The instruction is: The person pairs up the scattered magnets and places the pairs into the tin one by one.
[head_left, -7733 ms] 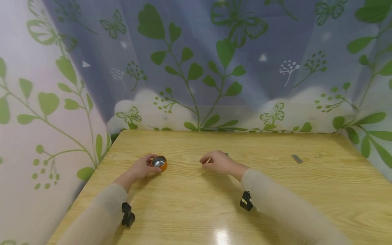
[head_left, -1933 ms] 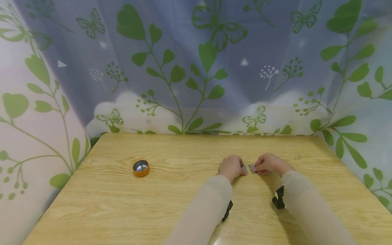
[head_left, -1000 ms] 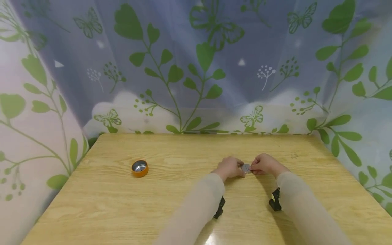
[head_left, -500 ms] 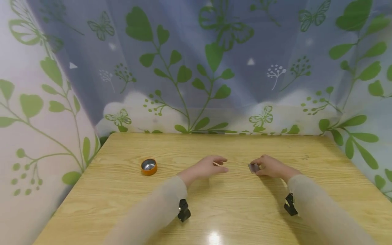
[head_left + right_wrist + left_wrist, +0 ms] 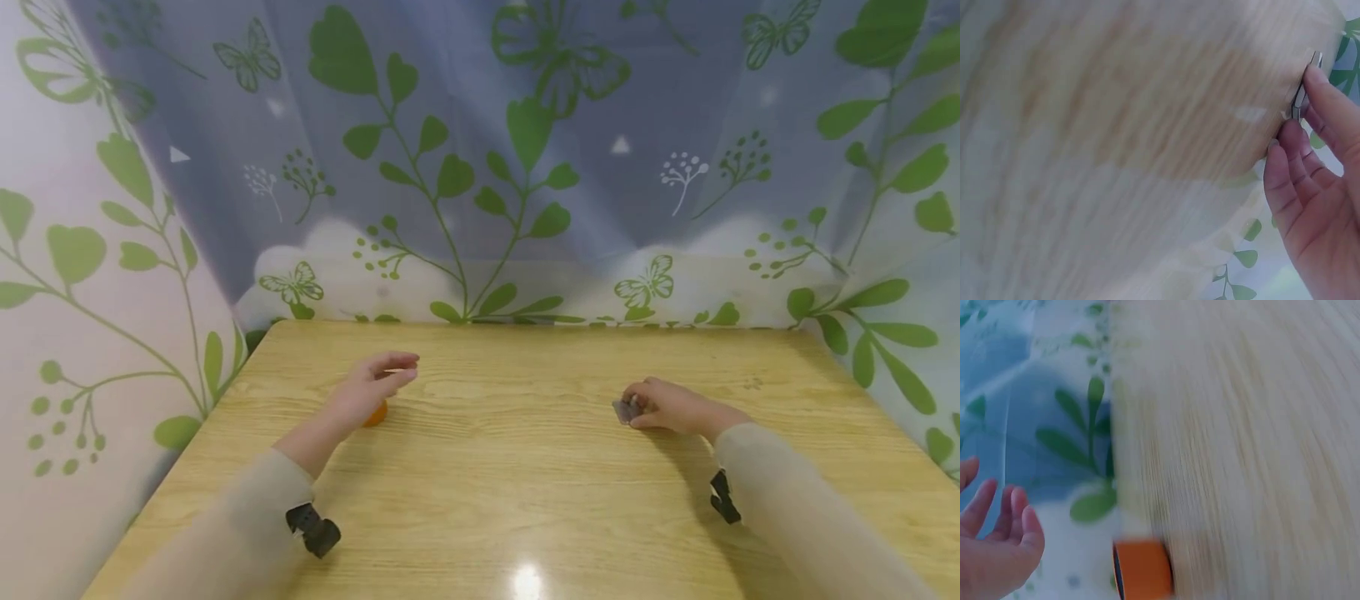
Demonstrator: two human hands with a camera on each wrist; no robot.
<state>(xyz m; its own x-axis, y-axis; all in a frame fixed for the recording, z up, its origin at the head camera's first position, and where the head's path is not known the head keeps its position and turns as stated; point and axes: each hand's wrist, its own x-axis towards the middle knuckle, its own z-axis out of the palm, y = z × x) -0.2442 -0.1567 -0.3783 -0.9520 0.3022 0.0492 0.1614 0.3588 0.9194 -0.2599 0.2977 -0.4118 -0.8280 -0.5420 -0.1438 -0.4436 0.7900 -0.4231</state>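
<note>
A small orange cup (image 5: 377, 413) stands on the left part of the wooden table (image 5: 510, 467), mostly hidden behind my left hand (image 5: 390, 371). That hand hovers just above the cup with its fingers relaxed and holds nothing. The left wrist view shows the orange cup (image 5: 1142, 570) lying apart from the spread fingers (image 5: 997, 519). On the right, my right hand (image 5: 633, 404) rests on the table and pinches small flat grey metal pieces (image 5: 624, 410). In the right wrist view the fingertips (image 5: 1316, 78) grip the thin metal pieces (image 5: 1300, 94) by the edge.
A curtain printed with green leaves and butterflies (image 5: 480, 167) closes off the table at the back and both sides. Black wrist cameras (image 5: 315, 529) sit under both sleeves. Light glares on the near table edge (image 5: 525, 579).
My left hand has let go of the grey pieces and swung left across the table to the orange cup. My right hand has stayed put, holding the pieces.
</note>
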